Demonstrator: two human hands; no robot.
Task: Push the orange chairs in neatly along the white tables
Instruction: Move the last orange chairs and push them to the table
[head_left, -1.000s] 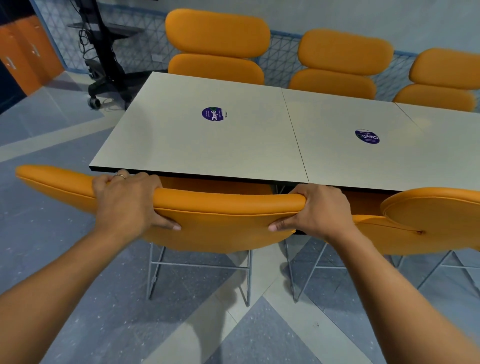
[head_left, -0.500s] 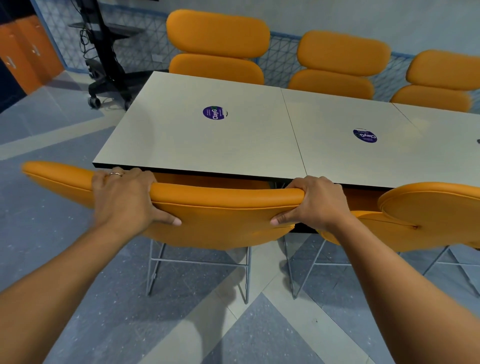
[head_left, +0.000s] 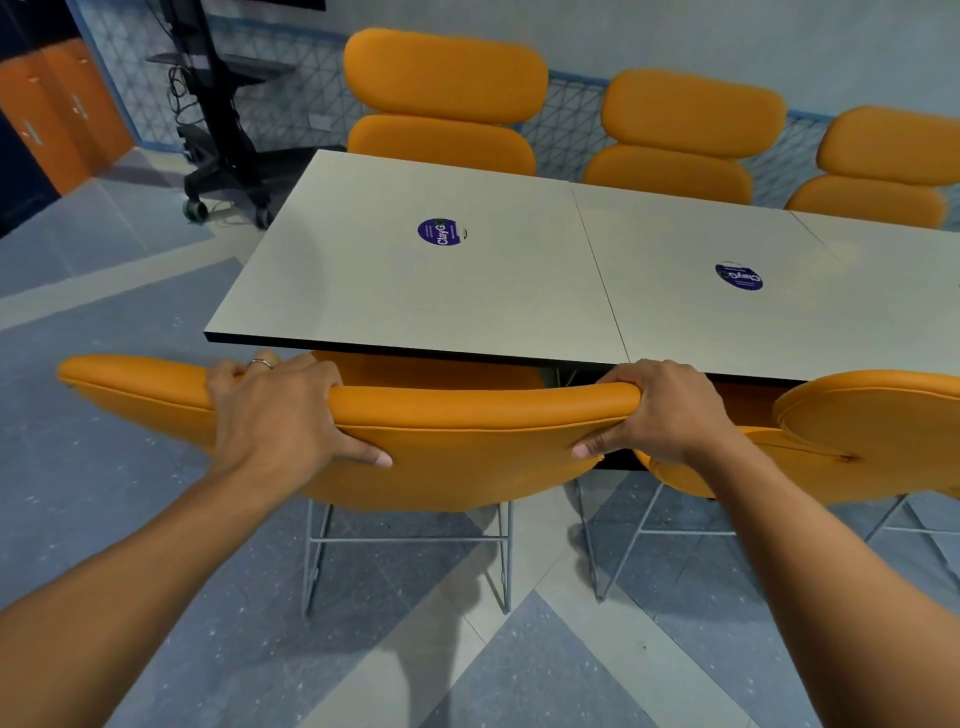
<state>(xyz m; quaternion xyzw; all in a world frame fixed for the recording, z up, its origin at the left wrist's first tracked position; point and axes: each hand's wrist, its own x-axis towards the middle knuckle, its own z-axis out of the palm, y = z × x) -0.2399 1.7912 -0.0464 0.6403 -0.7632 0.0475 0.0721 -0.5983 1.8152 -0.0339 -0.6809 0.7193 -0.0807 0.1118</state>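
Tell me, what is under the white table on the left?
The front chair's orange seat reaches under the white table. The table itself and that chair's backrest cover the rest, so the table's legs and anything else below are hidden.

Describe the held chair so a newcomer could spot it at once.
Start at the row of white tables. On its near side, at the left end table, stands the held chair, orange with wire legs. Unlike the neighbour to its right, its backrest top is gripped by the left hand and right hand.
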